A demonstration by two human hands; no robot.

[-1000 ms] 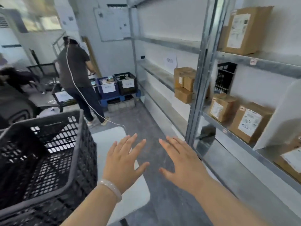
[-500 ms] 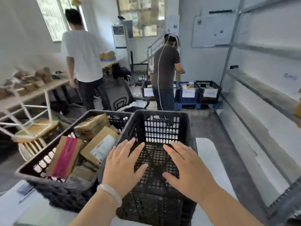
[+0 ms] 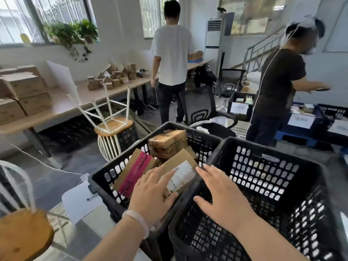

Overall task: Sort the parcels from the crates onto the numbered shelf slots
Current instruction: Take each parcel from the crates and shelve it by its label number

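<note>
Head view looks over a busy room. A long bench (image 3: 62, 102) runs along the left wall with brown boxes (image 3: 113, 78) piled on it. A stool (image 3: 113, 125) lies upside down between the bench and the crates. A person in white (image 3: 172, 53) stands with their back turned. A person in black (image 3: 278, 81) stands at the right, and a chair (image 3: 199, 108) is between them.

Two black crates sit side by side, touching, close to the camera. The left crate (image 3: 105, 178) holds the parcels. A taped box (image 3: 166, 142) sits on top at the back. A red parcel (image 3: 134, 170) leans at the left. A label parcel (image 3: 181, 173) lies at the right, by the right crate (image 3: 273, 166).

More parcels lie under these, but they are mostly hidden. The words on the label are too small to read. Far crates (image 3: 239, 107) by the person in black are blurry.

Left hand (image 3: 152, 193) lies flat on the label parcel with fingers straight and spread, holding nothing. A bracelet (image 3: 137, 221) is on that wrist. Right hand (image 3: 220, 196) is wide too, palm down over the wall where the crates meet, with its fingertips near the label parcel's corner. I cannot tell if it touches anything.
</note>
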